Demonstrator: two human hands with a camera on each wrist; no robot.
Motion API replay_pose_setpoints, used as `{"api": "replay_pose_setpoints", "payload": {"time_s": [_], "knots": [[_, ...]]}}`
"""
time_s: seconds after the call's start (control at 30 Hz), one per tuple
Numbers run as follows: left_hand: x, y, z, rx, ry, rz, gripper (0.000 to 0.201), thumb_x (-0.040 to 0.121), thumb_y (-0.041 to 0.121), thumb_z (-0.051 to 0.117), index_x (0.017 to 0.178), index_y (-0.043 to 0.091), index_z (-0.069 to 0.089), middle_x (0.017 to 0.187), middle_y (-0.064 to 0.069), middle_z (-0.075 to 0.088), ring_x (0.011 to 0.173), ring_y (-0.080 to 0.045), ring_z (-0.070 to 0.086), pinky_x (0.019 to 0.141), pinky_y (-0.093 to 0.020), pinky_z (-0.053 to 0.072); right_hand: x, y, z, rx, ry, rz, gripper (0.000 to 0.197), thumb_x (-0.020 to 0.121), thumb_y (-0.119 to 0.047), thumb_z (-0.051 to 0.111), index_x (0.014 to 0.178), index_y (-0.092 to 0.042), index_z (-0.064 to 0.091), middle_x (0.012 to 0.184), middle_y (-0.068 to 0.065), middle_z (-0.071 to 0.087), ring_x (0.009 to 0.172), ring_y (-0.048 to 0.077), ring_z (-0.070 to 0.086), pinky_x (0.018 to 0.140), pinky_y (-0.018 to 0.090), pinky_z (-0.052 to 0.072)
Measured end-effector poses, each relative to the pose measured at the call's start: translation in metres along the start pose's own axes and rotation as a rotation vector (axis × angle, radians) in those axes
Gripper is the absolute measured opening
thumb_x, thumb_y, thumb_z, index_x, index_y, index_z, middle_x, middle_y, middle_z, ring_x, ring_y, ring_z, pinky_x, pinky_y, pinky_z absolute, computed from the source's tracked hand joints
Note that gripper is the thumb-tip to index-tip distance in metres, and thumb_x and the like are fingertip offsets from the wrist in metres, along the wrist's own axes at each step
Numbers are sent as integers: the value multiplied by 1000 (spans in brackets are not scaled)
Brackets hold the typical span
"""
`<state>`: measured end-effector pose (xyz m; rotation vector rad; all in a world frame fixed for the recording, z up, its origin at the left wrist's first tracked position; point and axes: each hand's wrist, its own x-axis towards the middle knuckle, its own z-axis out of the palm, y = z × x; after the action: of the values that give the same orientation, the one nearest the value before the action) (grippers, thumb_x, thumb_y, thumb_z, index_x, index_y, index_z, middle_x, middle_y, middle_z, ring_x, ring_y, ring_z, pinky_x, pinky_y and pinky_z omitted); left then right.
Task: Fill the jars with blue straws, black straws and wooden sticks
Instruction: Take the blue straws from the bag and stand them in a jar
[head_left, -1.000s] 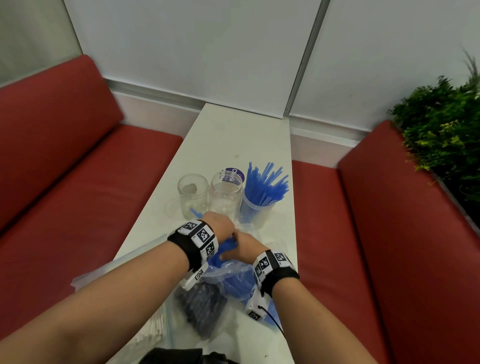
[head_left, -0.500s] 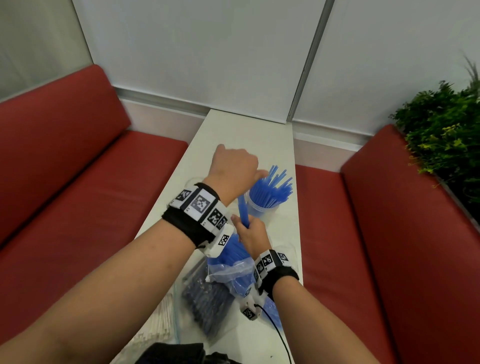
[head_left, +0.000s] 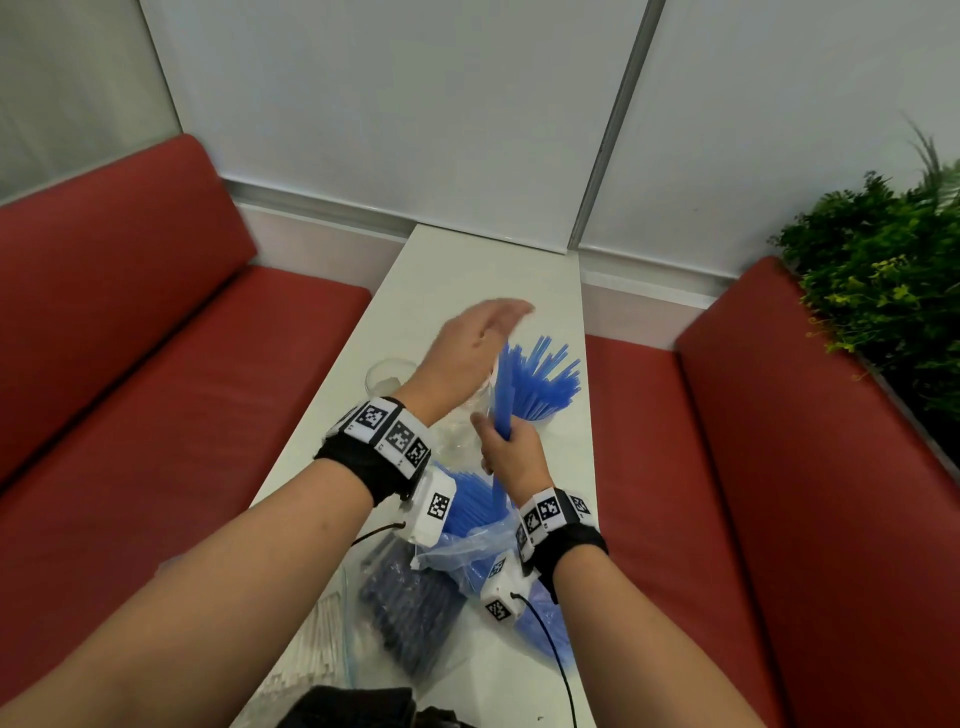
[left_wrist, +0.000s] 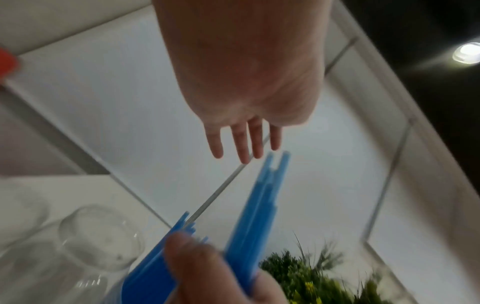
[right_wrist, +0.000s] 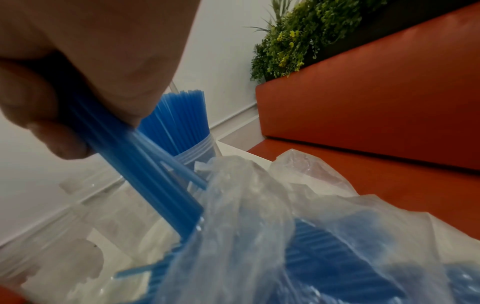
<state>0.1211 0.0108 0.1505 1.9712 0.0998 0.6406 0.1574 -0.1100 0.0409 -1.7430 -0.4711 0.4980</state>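
Note:
My right hand (head_left: 508, 451) grips a bundle of blue straws (head_left: 503, 391) near its lower end and holds it upright, just left of the jar full of blue straws (head_left: 543, 387). In the right wrist view the bundle (right_wrist: 135, 160) runs from my fingers down toward the clear bag of blue straws (right_wrist: 259, 222). My left hand (head_left: 488, 332) hovers open above the bundle's top, fingers (left_wrist: 242, 144) straight and holding nothing. An empty jar (head_left: 387, 374) stands at the left. A second clear jar (head_left: 460, 434) is mostly hidden behind my left wrist.
On the white table (head_left: 483, 270), a bag of black straws (head_left: 410, 613) and a bag of wooden sticks (head_left: 311, 660) lie near me. Red benches (head_left: 156, 364) flank the table. A green plant (head_left: 883, 270) stands at the right.
My left hand has let go of the top of the bundle and opened. My right hand has raised the blue straws closer to the filled jar.

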Motion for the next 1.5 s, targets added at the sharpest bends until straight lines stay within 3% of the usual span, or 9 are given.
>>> {"api": "replay_pose_setpoints", "payload": {"time_s": [0.13, 0.27, 0.47, 0.63, 0.8, 1.07, 1.23, 1.37, 1.5], "knots": [[-7, -35, -9, -53, 171, -286, 29, 105, 25, 40, 115, 15, 65, 101, -4, 71, 95, -16, 69, 85, -31, 54, 11, -25, -16, 98, 23, -57, 38, 99, -29, 63, 67, -18, 45, 50, -6, 41, 46, 14, 40, 51, 30, 41], [-30, -69, -4, 92, -212, -525, 31, 95, -2, 42, 110, 12, 66, 105, -13, 70, 87, -23, 67, 75, -30, 52, 22, -58, -28, 218, 15, -86, 37, 98, -26, 64, 66, -18, 48, 49, -6, 39, 43, 14, 37, 46, 28, 39], [-67, -96, 22, 86, -715, -673, 68, 84, 2, 71, 144, 15, 41, 130, -4, 55, 75, -9, 60, 59, -18, 52, 22, -91, -35, 402, 12, -124, 41, 98, -25, 65, 63, -21, 43, 51, -3, 30, 42, 14, 28, 45, 28, 36], [-80, -107, 31, -3, -695, -636, 9, 92, 21, 66, 101, 23, 65, 90, 3, 66, 78, -9, 61, 70, -29, 57, 25, -111, -47, 490, 46, -197, 44, 98, -25, 65, 61, -21, 40, 51, -2, 28, 42, 14, 26, 48, 30, 38], [-72, -95, 30, -103, -715, -629, 13, 101, 21, 56, 97, 16, 67, 67, 11, 71, 70, -10, 63, 71, -23, 56, 28, -114, -58, 450, 74, -224, 45, 92, -31, 70, 60, -22, 41, 52, 1, 31, 44, 18, 31, 53, 33, 42], [-71, -100, 26, -198, -615, -621, 18, 91, 3, 66, 109, 3, 70, 91, -18, 68, 80, -17, 67, 84, -32, 60, 26, -112, -57, 464, 166, -235, 39, 90, -35, 72, 61, -25, 48, 55, 0, 41, 43, 17, 35, 49, 32, 43], [-72, -96, 23, -720, -428, -772, 34, 91, -10, 55, 122, -1, 61, 120, -28, 65, 104, -28, 68, 90, -35, 57, 26, -114, -58, 495, 258, -242, 31, 90, -36, 72, 71, -20, 53, 55, -1, 46, 39, 15, 37, 41, 26, 37], [-66, -90, 22, -929, -100, -1007, 34, 101, 14, 53, 129, -6, 57, 129, -30, 58, 107, -35, 63, 96, -44, 55, 26, -118, -57, 539, 286, -252, 32, 93, -34, 71, 80, -15, 48, 54, -1, 46, 39, 15, 35, 41, 25, 35], [-67, -88, 25, -922, -57, -1136, 57, 105, 42, 39, 127, -9, 53, 125, -28, 58, 110, -36, 60, 102, -44, 48, 24, -124, -51, 536, 282, -266, 30, 95, -32, 70, 81, -13, 50, 53, -1, 46, 40, 15, 35, 41, 25, 35]]}}
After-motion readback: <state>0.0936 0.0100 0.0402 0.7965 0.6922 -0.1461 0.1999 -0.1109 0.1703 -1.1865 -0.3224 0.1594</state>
